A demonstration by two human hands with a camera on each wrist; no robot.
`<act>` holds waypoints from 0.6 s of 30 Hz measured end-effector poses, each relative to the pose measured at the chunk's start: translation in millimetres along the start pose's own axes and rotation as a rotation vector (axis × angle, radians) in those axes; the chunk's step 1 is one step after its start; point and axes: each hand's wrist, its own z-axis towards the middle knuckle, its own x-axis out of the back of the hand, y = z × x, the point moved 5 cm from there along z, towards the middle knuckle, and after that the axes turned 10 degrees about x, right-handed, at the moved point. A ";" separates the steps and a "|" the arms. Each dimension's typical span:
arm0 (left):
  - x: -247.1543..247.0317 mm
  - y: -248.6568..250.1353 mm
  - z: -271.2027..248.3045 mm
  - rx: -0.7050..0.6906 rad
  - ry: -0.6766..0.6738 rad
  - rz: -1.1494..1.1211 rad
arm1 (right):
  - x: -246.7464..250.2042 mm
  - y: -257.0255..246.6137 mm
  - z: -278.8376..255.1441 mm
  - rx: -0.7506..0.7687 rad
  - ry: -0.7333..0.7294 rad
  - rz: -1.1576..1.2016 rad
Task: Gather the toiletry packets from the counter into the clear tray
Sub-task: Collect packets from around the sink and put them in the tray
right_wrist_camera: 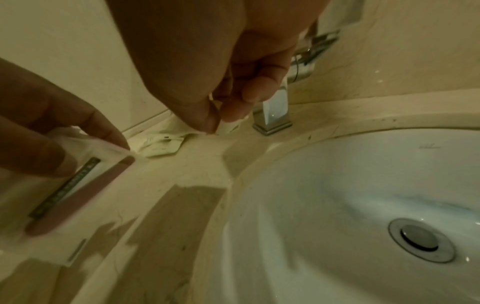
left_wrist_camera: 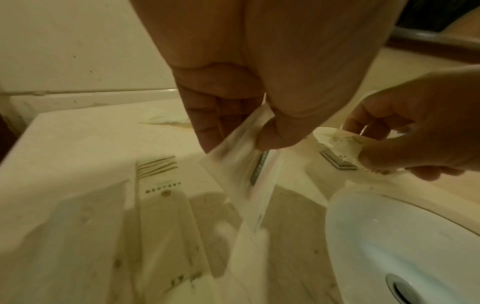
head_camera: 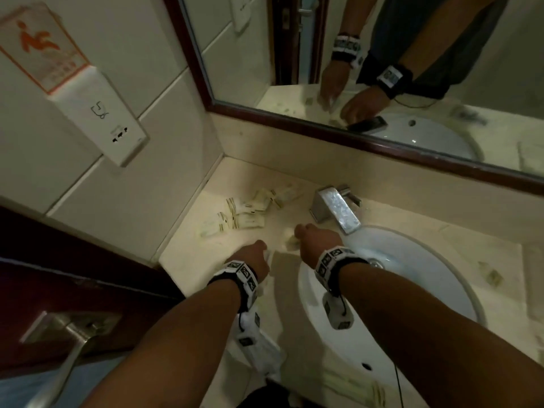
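My left hand [head_camera: 260,254] hovers over the beige counter [head_camera: 188,248] left of the basin and pinches a long white packet [left_wrist_camera: 249,170] with a dark strip between thumb and fingers. Close by on its right, my right hand [head_camera: 306,235] pinches a small crumpled packet [left_wrist_camera: 342,148] just above the counter, near the tap. A loose pile of white and gold packets [head_camera: 250,210] lies towards the back corner. Below my left hand, blurred, a clear tray [left_wrist_camera: 85,216] holds a long gold-striped packet [left_wrist_camera: 158,185].
A square chrome tap [head_camera: 335,207] stands behind the white basin [head_camera: 441,307]. More packets lie on the counter right of the basin [head_camera: 491,275] and at its front rim [head_camera: 353,387]. A framed mirror [head_camera: 382,142] and tiled wall close the back and left.
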 end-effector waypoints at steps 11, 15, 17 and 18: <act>8.3 38.4 -73.6 -0.101 0.156 0.087 | 27.4 5.8 -77.9 0.033 0.175 -0.068; 3.7 61.4 -95.8 -0.151 0.165 0.128 | 28.3 5.0 -108.5 -0.008 0.176 -0.119; 1.7 71.3 -104.5 -0.184 0.171 0.134 | 30.3 3.7 -122.8 -0.039 0.172 -0.130; -0.3 75.2 -108.3 -0.203 0.171 0.137 | 31.5 3.1 -130.7 -0.060 0.176 -0.133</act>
